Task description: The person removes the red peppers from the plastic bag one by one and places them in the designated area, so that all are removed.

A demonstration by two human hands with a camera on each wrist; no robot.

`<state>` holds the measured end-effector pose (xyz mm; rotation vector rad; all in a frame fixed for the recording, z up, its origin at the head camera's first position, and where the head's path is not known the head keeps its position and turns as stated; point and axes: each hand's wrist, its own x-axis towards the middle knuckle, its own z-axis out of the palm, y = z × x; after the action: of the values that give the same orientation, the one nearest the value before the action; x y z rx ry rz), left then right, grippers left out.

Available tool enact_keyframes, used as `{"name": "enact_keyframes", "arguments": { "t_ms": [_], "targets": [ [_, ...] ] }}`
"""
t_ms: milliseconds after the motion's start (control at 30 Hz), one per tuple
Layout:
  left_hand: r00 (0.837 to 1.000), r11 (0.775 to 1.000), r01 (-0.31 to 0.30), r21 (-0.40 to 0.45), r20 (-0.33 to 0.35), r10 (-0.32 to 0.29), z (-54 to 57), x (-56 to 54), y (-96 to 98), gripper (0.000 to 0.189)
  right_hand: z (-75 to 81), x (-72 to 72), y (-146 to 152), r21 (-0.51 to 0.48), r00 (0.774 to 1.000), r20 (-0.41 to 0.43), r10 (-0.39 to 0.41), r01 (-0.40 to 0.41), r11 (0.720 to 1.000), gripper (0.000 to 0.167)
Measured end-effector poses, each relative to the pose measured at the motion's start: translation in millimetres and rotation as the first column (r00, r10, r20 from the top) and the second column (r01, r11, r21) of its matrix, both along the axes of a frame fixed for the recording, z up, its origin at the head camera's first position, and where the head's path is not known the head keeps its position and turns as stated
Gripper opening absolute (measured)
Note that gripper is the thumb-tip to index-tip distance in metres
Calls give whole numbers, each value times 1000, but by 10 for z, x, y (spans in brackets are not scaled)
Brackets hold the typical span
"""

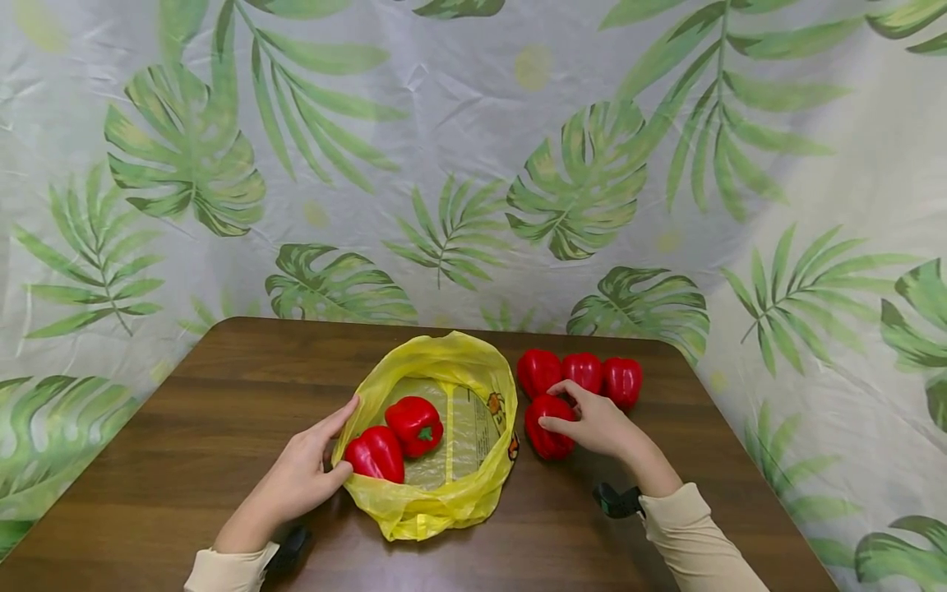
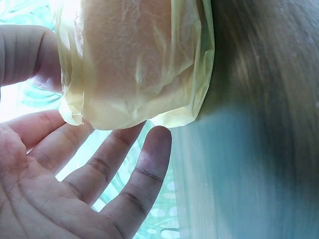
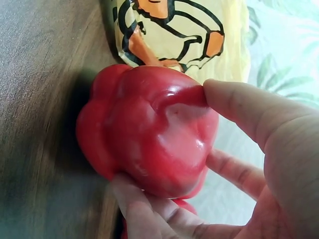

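A yellow plastic bag (image 1: 422, 510) stands on the table with its mouth spread wide. My left hand (image 1: 302, 470) holds the bag's left rim, thumb nearer me and fingers farther along; the left wrist view shows the thin film between them, partly hiding the thumb and fingertips. Inside the bag lie two red bell peppers, one (image 1: 375, 455) against the left wall and another (image 1: 414, 426) with its green stem showing. To the right of the bag, my right hand (image 1: 598, 423) grips a red bell pepper (image 3: 149, 129), thumb on one side and fingers on the other.
Behind the gripped pepper, three more red bell peppers (image 1: 582, 372) stand in a row near the table's back right. The brown wooden table (image 1: 244, 386) ends at a leaf-patterned curtain (image 1: 459, 123). A printed cartoon marks the bag's right side.
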<state>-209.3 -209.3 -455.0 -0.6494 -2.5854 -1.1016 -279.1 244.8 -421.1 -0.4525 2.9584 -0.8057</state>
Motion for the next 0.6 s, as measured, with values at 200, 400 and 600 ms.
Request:
{"name": "enact_keyframes", "arguments": {
  "t_ms": [200, 400, 600],
  "targets": [
    [1000, 1000, 1, -2, -1, -1, -2, -4, 1, 83, -440, -340, 265, 7, 994, -86, 71, -70, 997, 67],
    [1000, 1000, 4, -1, 3, -4, 7, 3, 5, 83, -147, -131, 132, 12, 998, -31, 46, -46, 999, 71],
    [1000, 1000, 2, -1, 5, -2, 9, 6, 6, 83, 132, 68, -35, 21, 999, 40, 0, -1, 1000, 66]
  ]
}}
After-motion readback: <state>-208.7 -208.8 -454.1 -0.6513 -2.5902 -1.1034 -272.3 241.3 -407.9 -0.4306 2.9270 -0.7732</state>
